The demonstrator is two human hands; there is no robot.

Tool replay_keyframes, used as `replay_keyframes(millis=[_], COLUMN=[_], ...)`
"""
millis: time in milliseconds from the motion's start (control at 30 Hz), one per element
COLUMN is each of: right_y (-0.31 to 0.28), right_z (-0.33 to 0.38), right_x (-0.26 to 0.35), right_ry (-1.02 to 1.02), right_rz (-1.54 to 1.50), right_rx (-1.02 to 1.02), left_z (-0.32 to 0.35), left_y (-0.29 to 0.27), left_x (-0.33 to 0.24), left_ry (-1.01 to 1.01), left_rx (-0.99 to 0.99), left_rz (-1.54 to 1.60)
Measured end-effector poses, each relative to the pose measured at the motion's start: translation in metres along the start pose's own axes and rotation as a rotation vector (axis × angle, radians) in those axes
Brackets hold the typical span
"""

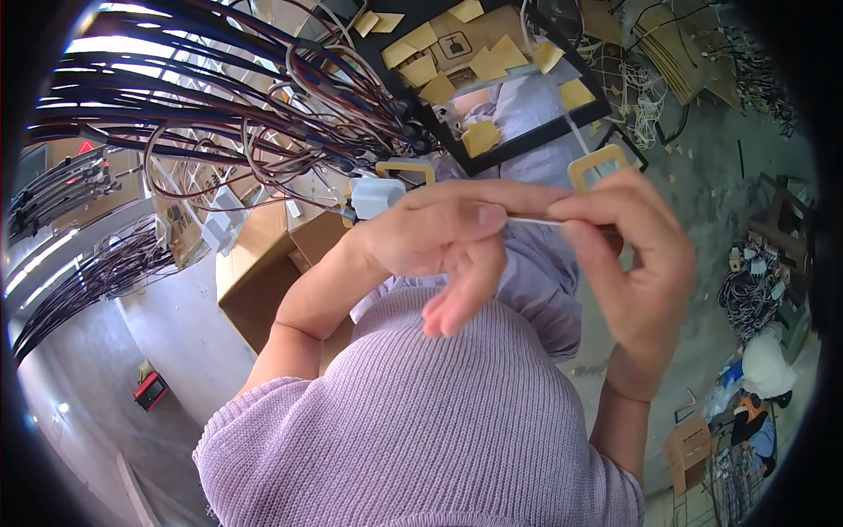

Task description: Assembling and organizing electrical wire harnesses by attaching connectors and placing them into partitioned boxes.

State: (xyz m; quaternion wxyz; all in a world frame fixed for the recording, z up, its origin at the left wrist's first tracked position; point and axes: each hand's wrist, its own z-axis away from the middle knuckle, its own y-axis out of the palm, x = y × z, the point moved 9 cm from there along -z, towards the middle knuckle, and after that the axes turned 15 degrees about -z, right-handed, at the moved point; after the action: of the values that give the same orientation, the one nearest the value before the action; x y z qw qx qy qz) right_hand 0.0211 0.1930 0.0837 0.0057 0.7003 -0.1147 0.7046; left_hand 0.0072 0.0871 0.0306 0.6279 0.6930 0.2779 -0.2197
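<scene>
A thin white strip [534, 221] is stretched between my two hands in front of my chest. My left hand [421, 237] presses one end under its thumb, with its lower fingers hanging loosely curled. Thumb and forefinger of my right hand [639, 250] pinch the other end. Whether the strip is a cord or a flat tape, I cannot tell. Just beyond my right hand is a tan rectangular ring [599, 167] with rounded corners. A similar tan ring [407, 167] lies past my left wrist, beside a white block-shaped plastic part [378, 195].
A black-framed glossy panel [523, 151] dotted with tan paper pieces stands ahead. Thick bundles of dark cables [237, 114] run in from the left. Below them is an open cardboard box [255, 268]. A red device [151, 391] sits on the floor; another person [766, 364] is at far right.
</scene>
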Motion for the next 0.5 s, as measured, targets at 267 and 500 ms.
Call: replay_keyframes(millis=[267, 500], right_y=[-0.024, -0.021], right_z=[0.0, -0.006], right_x=[-0.017, -0.039], right_ry=[-0.039, -0.049], right_rz=[-0.06, 0.078], right_rx=[-0.097, -0.06], left_z=[0.006, 0.001], left_y=[-0.015, -0.039], left_x=[-0.001, -0.003], left_ry=[0.035, -0.053], left_rx=[-0.04, -0.195], left_rz=[0.063, -0.807])
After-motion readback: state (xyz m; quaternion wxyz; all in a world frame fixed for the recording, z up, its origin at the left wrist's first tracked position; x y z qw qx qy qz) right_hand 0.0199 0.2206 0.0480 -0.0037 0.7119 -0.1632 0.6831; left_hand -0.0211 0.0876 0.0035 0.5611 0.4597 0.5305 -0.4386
